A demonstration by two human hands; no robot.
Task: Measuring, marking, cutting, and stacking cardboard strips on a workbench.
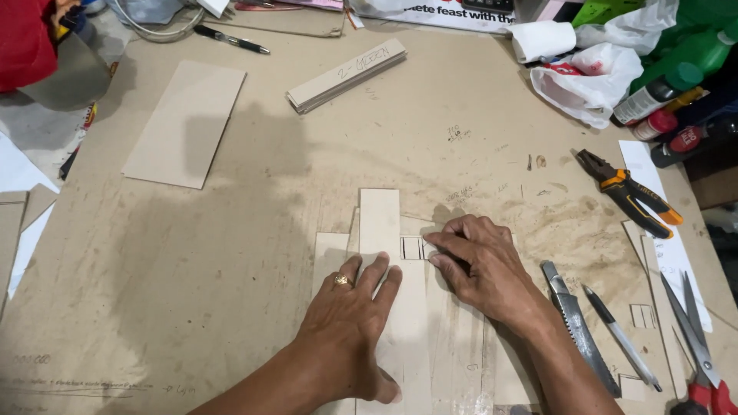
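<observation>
My left hand point(347, 319), with a gold ring on one finger, lies flat with fingers apart on a long narrow cardboard strip point(380, 219) that runs away from me over other cardboard pieces point(329, 247). My right hand point(480, 265) rests just to the right of the strip, fingertips pressing a small pencil-marked piece point(412, 247) against the strip's edge. Neither hand grips anything; both press down on the cardboard.
A larger cardboard sheet point(186, 123) lies at the back left and a stack of strips point(346, 74) at the back middle. Right of my hands lie a utility knife point(578, 327), a pen point(621, 338), scissors point(696, 346) and orange-handled pliers point(629, 192). Bottles and plastic bags crowd the far right corner.
</observation>
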